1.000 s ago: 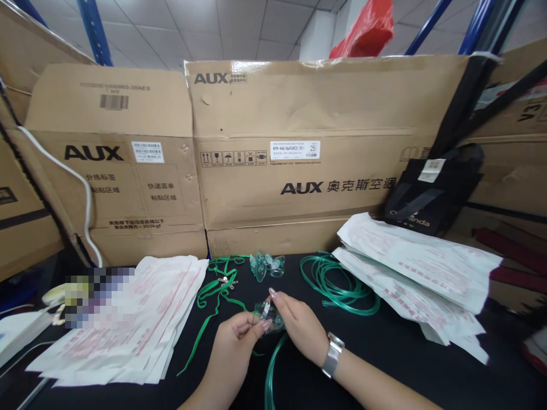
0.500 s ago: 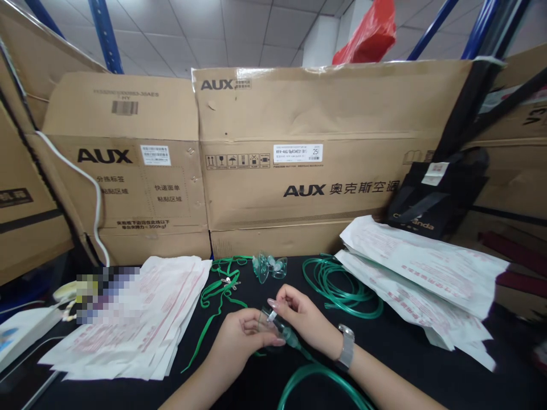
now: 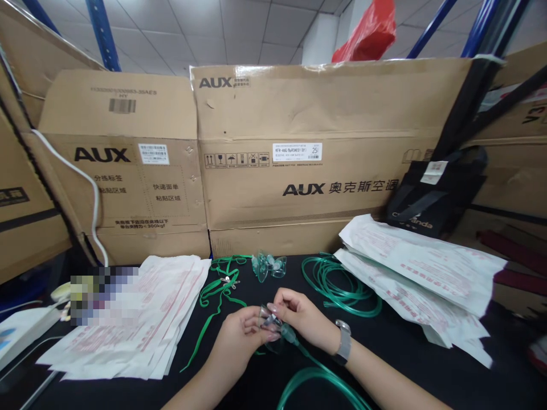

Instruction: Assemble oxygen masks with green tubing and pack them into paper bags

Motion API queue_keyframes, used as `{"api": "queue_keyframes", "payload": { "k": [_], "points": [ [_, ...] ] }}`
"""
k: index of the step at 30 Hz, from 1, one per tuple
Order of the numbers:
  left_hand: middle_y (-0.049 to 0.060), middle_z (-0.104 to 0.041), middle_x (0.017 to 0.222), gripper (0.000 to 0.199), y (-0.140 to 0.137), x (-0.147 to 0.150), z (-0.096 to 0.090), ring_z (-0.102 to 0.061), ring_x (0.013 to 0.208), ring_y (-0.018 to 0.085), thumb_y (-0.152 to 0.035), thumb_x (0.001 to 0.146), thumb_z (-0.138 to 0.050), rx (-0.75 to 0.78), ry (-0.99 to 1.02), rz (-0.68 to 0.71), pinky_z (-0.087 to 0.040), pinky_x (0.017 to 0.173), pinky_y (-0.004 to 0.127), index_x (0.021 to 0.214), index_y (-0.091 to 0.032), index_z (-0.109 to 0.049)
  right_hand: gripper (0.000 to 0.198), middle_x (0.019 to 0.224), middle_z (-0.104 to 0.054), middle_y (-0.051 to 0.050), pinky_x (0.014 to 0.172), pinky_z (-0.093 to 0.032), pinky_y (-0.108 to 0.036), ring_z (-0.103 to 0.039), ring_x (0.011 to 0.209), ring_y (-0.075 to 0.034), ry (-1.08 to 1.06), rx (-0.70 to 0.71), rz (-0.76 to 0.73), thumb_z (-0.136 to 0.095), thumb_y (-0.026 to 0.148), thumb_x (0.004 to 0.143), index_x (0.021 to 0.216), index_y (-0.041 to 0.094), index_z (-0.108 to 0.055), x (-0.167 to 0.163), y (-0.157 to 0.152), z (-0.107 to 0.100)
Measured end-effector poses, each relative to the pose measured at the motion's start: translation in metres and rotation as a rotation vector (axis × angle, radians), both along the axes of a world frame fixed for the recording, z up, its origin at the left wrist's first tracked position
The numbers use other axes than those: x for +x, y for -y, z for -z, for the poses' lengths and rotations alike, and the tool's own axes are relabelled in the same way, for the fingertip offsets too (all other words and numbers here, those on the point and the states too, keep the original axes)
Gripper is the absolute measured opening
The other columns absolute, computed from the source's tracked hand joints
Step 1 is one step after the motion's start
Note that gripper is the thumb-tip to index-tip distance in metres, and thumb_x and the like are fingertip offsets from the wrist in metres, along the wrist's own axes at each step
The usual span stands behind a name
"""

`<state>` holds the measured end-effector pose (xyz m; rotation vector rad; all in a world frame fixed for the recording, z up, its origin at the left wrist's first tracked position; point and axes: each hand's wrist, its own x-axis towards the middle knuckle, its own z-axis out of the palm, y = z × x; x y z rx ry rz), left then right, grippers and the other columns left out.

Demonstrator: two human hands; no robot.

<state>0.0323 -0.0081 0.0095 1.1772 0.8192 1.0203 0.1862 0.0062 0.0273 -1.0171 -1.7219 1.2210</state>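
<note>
My left hand is closed around a clear oxygen mask in front of me, its thumb along the near side. My right hand, with a watch on the wrist, pinches the mask's rim near a small silvery strip. Fingers cover much of the mask. A green connector joins it to green tubing, which loops toward the near edge. Beyond my hands lie several small clear-green mask parts. Green elastic straps with small metal clips are spread to the left.
A coil of green tubing lies at right, beside white printed packets. More packets are stacked at left. Large cardboard boxes wall off the back of the black tabletop. A black bag stands at back right.
My right thumb and fingers have shifted slightly down over the silvery strip, which now lies tilted differently. The left hand keeps its hold on the mask. The view has moved a little.
</note>
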Motion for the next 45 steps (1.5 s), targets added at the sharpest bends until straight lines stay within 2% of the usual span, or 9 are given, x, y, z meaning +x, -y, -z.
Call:
{"api": "queue_keyframes", "payload": {
  "k": [6, 14, 19, 22, 26, 29, 31, 36, 45],
  "points": [
    [0.003, -0.068, 0.066, 0.024, -0.002, 0.0, 0.003, -0.063, 0.068, 0.017, -0.016, 0.052, -0.073, 0.01, -0.026, -0.019, -0.049, 0.071, 0.032, 0.072, -0.013, -0.063, 0.037, 0.055, -0.038, 0.005, 0.051, -0.03, -0.021, -0.034, 0.053, -0.009, 0.156, 0.108, 0.166, -0.052, 0.052, 0.071, 0.06, 0.018, -0.042, -0.001, -0.002, 0.004],
    [0.003, -0.068, 0.066, 0.024, -0.002, 0.0, 0.002, -0.063, 0.067, 0.017, -0.023, 0.054, -0.073, 0.042, -0.072, -0.042, -0.048, 0.069, 0.03, 0.073, -0.013, -0.062, 0.034, 0.054, -0.039, 0.005, 0.049, -0.03, -0.021, -0.035, 0.051, -0.01, 0.216, 0.137, 0.216, -0.051, 0.049, 0.073, 0.059, 0.019, -0.043, 0.0, -0.005, 0.007],
    [0.003, -0.065, 0.06, 0.026, -0.024, -0.005, 0.003, -0.062, 0.058, 0.016, -0.037, 0.062, -0.065, 0.056, -0.082, -0.106, -0.049, 0.063, 0.029, 0.07, -0.012, -0.061, 0.029, 0.052, -0.042, 0.005, 0.05, -0.03, -0.021, -0.037, 0.05, -0.01, 0.253, 0.215, 0.262, -0.051, 0.044, 0.074, 0.06, 0.019, -0.045, -0.012, -0.027, 0.011],
    [0.001, -0.063, 0.056, 0.027, -0.053, -0.012, -0.019, -0.06, 0.054, 0.014, -0.036, 0.06, -0.066, 0.113, -0.101, -0.145, -0.047, 0.06, 0.028, 0.069, -0.012, -0.061, 0.028, 0.05, -0.042, 0.006, 0.051, -0.03, -0.022, -0.038, 0.049, -0.01, 0.236, 0.258, 0.282, -0.052, 0.042, 0.074, 0.059, 0.02, -0.044, -0.024, -0.056, -0.005],
    [-0.002, -0.059, 0.056, 0.016, -0.076, -0.019, -0.083, -0.054, 0.055, 0.01, -0.028, 0.06, -0.066, 0.317, -0.129, -0.215, -0.043, 0.06, 0.021, 0.065, -0.013, -0.061, 0.025, 0.053, -0.04, 0.006, 0.05, -0.029, -0.02, -0.037, 0.051, -0.01, 0.159, 0.364, 0.293, -0.045, 0.041, 0.078, 0.065, 0.02, -0.042, -0.034, -0.079, -0.055],
    [-0.001, -0.062, 0.067, 0.015, -0.059, -0.02, -0.129, -0.056, 0.066, 0.012, -0.024, 0.061, -0.066, 0.443, -0.149, -0.203, -0.043, 0.065, 0.021, 0.072, -0.014, -0.063, 0.026, 0.056, -0.037, 0.006, 0.049, -0.029, -0.019, -0.035, 0.05, -0.009, 0.079, 0.452, 0.284, -0.038, 0.045, 0.082, 0.07, 0.022, -0.039, -0.033, -0.063, -0.093],
    [0.002, -0.064, 0.077, 0.025, -0.037, -0.02, -0.145, -0.058, 0.073, 0.015, -0.022, 0.06, -0.068, 0.503, -0.188, -0.135, -0.045, 0.069, 0.025, 0.082, -0.014, -0.062, 0.026, 0.057, -0.035, 0.006, 0.048, -0.029, -0.019, -0.034, 0.049, -0.008, -0.037, 0.486, 0.242, -0.038, 0.044, 0.082, 0.07, 0.022, -0.038, -0.029, -0.042, -0.108],
    [0.003, -0.066, 0.081, 0.025, -0.001, -0.021, -0.149, -0.06, 0.077, 0.019, -0.022, 0.064, -0.066, 0.526, -0.302, -0.083, -0.047, 0.068, 0.026, 0.089, -0.017, -0.064, 0.022, 0.058, -0.037, 0.005, 0.048, -0.029, -0.019, -0.035, 0.051, -0.008, -0.026, 0.515, 0.139, -0.046, 0.038, 0.08, 0.067, 0.021, -0.041, -0.017, -0.008, -0.121],
    [-0.001, -0.064, 0.079, 0.01, 0.017, -0.021, -0.161, -0.057, 0.079, 0.016, -0.025, 0.072, -0.059, 0.518, -0.435, -0.114, -0.043, 0.07, 0.023, 0.081, -0.02, -0.061, 0.018, 0.06, -0.039, 0.005, 0.05, -0.032, -0.021, -0.038, 0.054, -0.008, -0.09, 0.645, 0.138, -0.048, 0.03, 0.081, 0.07, 0.02, -0.041, -0.017, -0.002, -0.123]
  ]
}}
